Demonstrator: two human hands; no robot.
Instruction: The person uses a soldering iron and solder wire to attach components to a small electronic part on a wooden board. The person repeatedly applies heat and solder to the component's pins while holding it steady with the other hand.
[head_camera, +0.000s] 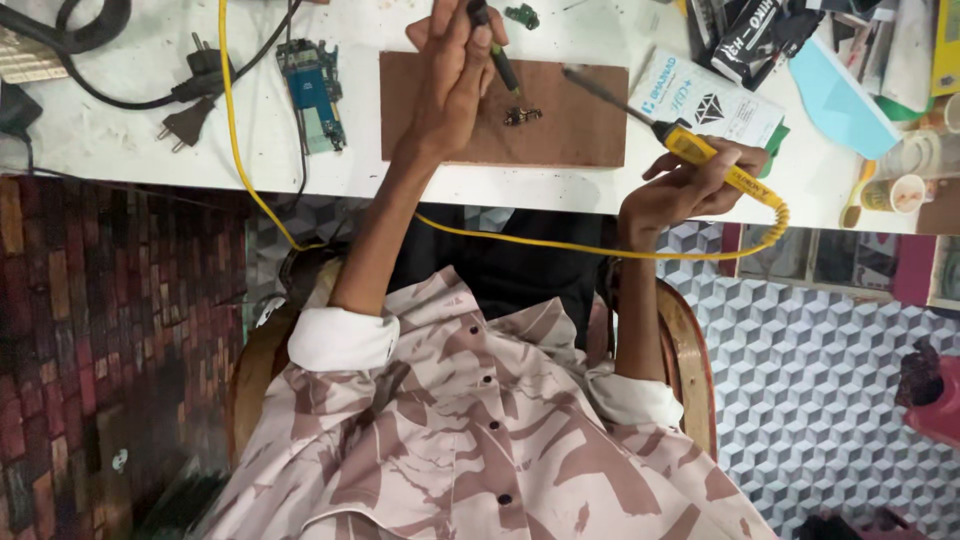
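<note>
My left hand (450, 70) grips a thin dark tool (497, 55) whose tip points down at a small dark component (520, 116) lying on a brown rectangular board (590, 130) on the white table (120, 140). My right hand (690, 185) holds a yellow-handled soldering iron (700, 150) at the table's front edge. The iron's metal tip (580, 78) hovers over the board's right part, apart from the component. A yellow cable (235, 130) runs from the iron's handle, across my lap and up onto the table.
A blue circuit board (312, 92) and two black plugs (195, 95) with dark cords lie left of the board. A white box (705, 100), dark packages and small cups (905, 190) crowd the right. A small green part (522, 15) lies at the far edge.
</note>
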